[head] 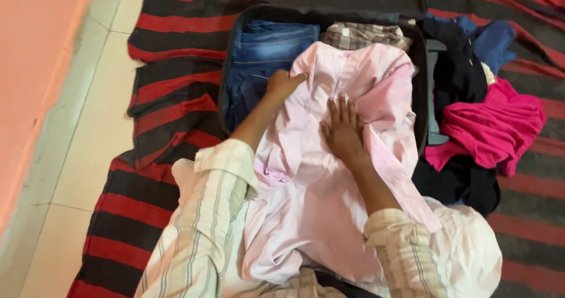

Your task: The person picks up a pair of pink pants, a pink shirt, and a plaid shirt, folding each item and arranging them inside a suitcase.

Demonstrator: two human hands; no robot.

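A red-and-black striped blanket (pixel 170 107) covers the floor, and an open dark suitcase (pixel 226 68) lies on it with its lid tipped back at the far end. Folded blue jeans (pixel 268 48) fill its left side and a checked cloth (pixel 365 34) shows at the far end. To the right of the case sits a loose heap: dark clothes (pixel 456 74), a blue piece (pixel 497 42) and a bright pink garment (pixel 494 127).

The pale pink shirt (pixel 318 215) runs lengthwise from the person's lap up into the suitcase, its long axis pointing away from the body. The right hand (pixel 344 130) lies flat on its middle, fingers spread and pressing. The left hand (pixel 284 84) is farther up, at the shirt's left edge beside the jeans; it seems curled on the cloth, though its fingers are mostly hidden.
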